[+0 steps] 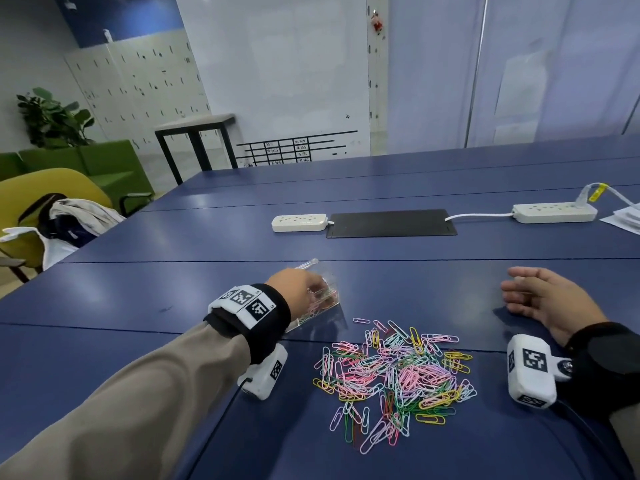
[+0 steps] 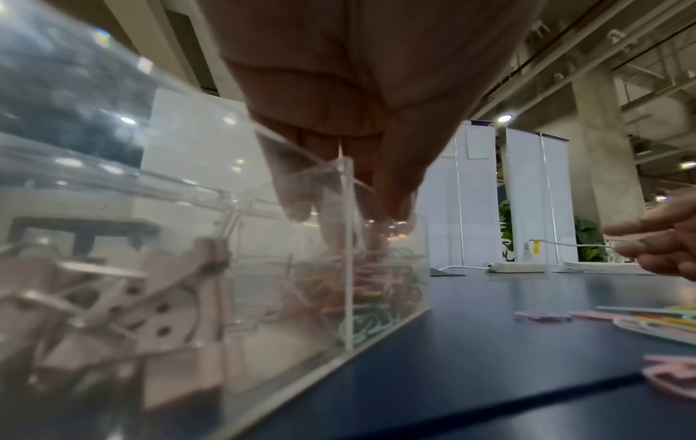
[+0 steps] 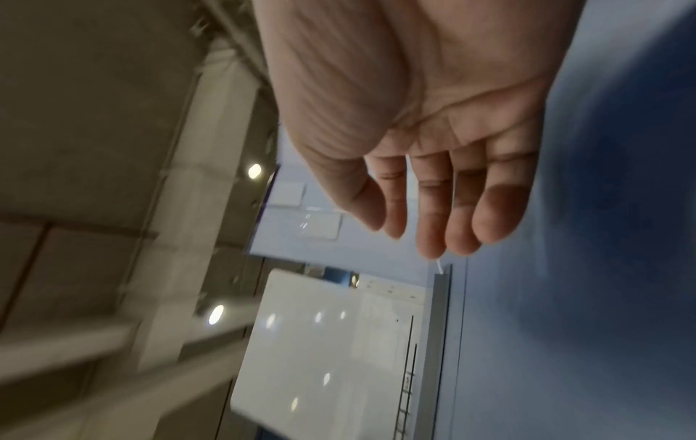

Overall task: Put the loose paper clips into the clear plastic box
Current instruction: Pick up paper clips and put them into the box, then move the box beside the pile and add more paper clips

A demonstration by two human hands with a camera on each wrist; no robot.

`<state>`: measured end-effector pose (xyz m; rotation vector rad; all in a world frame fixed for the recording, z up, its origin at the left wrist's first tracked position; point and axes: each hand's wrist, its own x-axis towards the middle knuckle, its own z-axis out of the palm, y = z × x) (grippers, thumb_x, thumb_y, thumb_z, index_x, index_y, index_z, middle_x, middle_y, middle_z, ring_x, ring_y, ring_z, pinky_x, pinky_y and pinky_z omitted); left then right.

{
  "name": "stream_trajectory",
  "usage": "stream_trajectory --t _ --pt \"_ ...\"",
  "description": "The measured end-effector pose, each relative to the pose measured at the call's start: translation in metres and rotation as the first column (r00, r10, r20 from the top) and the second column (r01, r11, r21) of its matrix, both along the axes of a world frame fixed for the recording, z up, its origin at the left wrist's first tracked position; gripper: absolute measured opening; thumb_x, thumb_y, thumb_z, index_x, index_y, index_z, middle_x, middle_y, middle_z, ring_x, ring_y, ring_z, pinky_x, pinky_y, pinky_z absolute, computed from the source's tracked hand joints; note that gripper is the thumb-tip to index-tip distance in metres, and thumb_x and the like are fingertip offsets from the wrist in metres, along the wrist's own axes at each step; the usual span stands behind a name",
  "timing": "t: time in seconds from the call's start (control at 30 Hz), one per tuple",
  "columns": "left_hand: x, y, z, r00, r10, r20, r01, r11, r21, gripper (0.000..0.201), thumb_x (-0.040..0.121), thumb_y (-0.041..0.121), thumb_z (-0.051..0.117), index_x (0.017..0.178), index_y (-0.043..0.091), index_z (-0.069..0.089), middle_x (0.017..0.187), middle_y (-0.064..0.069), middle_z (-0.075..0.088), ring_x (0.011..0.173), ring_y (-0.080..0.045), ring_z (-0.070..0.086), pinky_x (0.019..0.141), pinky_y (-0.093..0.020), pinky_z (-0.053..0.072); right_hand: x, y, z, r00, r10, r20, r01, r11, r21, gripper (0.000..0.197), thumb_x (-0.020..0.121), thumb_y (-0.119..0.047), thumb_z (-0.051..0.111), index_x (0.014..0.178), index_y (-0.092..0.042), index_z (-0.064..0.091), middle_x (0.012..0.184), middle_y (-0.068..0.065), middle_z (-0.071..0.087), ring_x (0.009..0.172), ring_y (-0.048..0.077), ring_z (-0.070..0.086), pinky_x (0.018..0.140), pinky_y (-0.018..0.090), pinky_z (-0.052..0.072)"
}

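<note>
coloured wire paper clips (image 1: 394, 375) look light and tangly, so i'd pinch small bunches; my left hand (image 1: 294, 289) dips straight-fingered into the clear plastic box (image 2: 376, 297), right hand (image 1: 547, 299) open, empty.

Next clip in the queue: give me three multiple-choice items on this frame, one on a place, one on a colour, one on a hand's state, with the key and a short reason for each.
1. Where is the left hand?
A. Over the clear plastic box
B. In the pile of paper clips
C. On a power strip

2. What colour is the table?
A. White
B. Dark blue
C. Green

3. How is the right hand?
A. Clenched in a fist
B. Pinching a clip
C. Open, holding nothing

Key:
1 A: the left wrist view shows its fingers reaching down into the box's open top.
2 B: the bare surface around the clips is dark blue.
3 C: the right wrist view shows a bare palm with relaxed fingers.
</note>
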<state>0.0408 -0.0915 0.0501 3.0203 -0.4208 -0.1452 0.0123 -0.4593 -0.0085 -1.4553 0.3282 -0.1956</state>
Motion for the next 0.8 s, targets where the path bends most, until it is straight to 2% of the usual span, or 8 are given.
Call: stream_trajectory --t 0.17,0.27,0.33,0.43,0.57,0.63,0.7,0.8 --pt "0.0 0.002 -0.005 0.996 -0.092 -0.009 0.091 0.995 -0.048 0.038 0.087 0.012 0.05 0.119 0.03 0.058 0.122 0.002 0.064 0.111 -0.022 0.057 0.095 -0.033 0.045 -0.011 0.043 0.023 0.972 0.23 -0.045 -0.235 0.953 -0.192 0.016 0.09 -0.007 0.052 0.104 -0.011 0.056 0.089 0.009 0.058 0.073 0.018 0.052 0.058 0.028 0.047" --pt "0.003 -0.001 -0.004 0.989 -0.145 0.024 0.145 0.989 -0.024 0.036 0.088 0.014 0.051 0.117 0.033 0.06 0.121 0.004 0.064 0.11 -0.021 0.058 0.094 -0.031 0.044 -0.012 0.061 0.028 0.866 0.399 -0.302 -0.496 0.763 -0.415 0.018 0.089 -0.015 0.056 0.107 -0.014 0.056 0.09 0.006 0.053 0.076 0.017 0.048 0.059 0.028 0.046" --pt "0.005 -0.003 -0.004 0.985 -0.164 0.045 0.164 0.986 0.008 0.035 0.089 0.016 0.051 0.117 0.034 0.059 0.121 0.005 0.064 0.109 -0.021 0.058 0.091 -0.03 0.044 -0.008 0.07 0.03 0.827 0.38 -0.414 -0.555 0.674 -0.488 0.02 0.088 -0.02 0.058 0.107 -0.015 0.055 0.087 0.004 0.052 0.073 0.016 0.046 0.055 0.026 0.045" --pt "0.003 -0.004 -0.002 0.986 -0.148 0.082 0.152 0.988 -0.039 0.034 0.09 0.018 0.05 0.12 0.031 0.056 0.123 0.002 0.063 0.11 -0.022 0.058 0.094 -0.032 0.044 -0.002 0.089 0.033 0.769 0.387 -0.509 -0.634 0.559 -0.534 0.018 0.089 -0.024 0.056 0.104 -0.015 0.056 0.082 0.002 0.052 0.07 0.013 0.045 0.05 0.023 0.045" --pt "-0.014 0.001 0.002 0.969 -0.181 0.169 0.209 0.964 -0.162 0.032 0.088 0.018 0.052 0.12 0.024 0.058 0.122 0.001 0.062 0.11 -0.021 0.057 0.094 -0.029 0.041 0.003 0.121 0.043 0.574 0.585 -0.573 -0.816 0.352 -0.459 0.012 0.092 -0.021 0.052 0.102 -0.016 0.056 0.082 0.0 0.06 0.066 0.011 0.05 0.055 0.022 0.046" --pt "-0.026 0.007 0.003 0.965 -0.187 0.182 0.23 0.938 -0.258 0.027 0.087 0.019 0.055 0.113 0.023 0.062 0.109 0.003 0.065 0.095 -0.017 0.06 0.087 -0.027 0.043 0.006 0.137 0.049 0.556 0.621 -0.553 -0.814 0.269 -0.516 0.015 0.092 -0.021 0.052 0.104 -0.017 0.058 0.087 0.001 0.063 0.069 0.011 0.053 0.061 0.026 0.047" --pt "-0.035 0.017 0.001 0.975 -0.164 0.148 0.207 0.911 -0.356 0.02 0.084 0.019 0.059 0.103 0.023 0.066 0.09 0.011 0.063 0.075 -0.007 0.057 0.078 -0.022 0.045 0.013 0.151 0.053 0.601 0.611 -0.515 -0.74 0.181 -0.648 0.022 0.091 -0.025 0.053 0.11 -0.018 0.06 0.099 0.004 0.065 0.079 0.014 0.056 0.068 0.029 0.05" --pt "-0.041 0.032 -0.004 0.986 -0.164 0.01 0.153 0.9 -0.408 0.017 0.083 0.018 0.061 0.099 0.021 0.067 0.074 0.023 0.055 0.062 0.009 0.053 0.063 0.0 0.036 0.016 0.171 0.052 0.574 0.62 -0.535 -0.71 0.051 -0.702 0.028 0.09 -0.028 0.054 0.117 -0.02 0.059 0.112 -0.001 0.061 0.097 0.013 0.056 0.088 0.029 0.046"
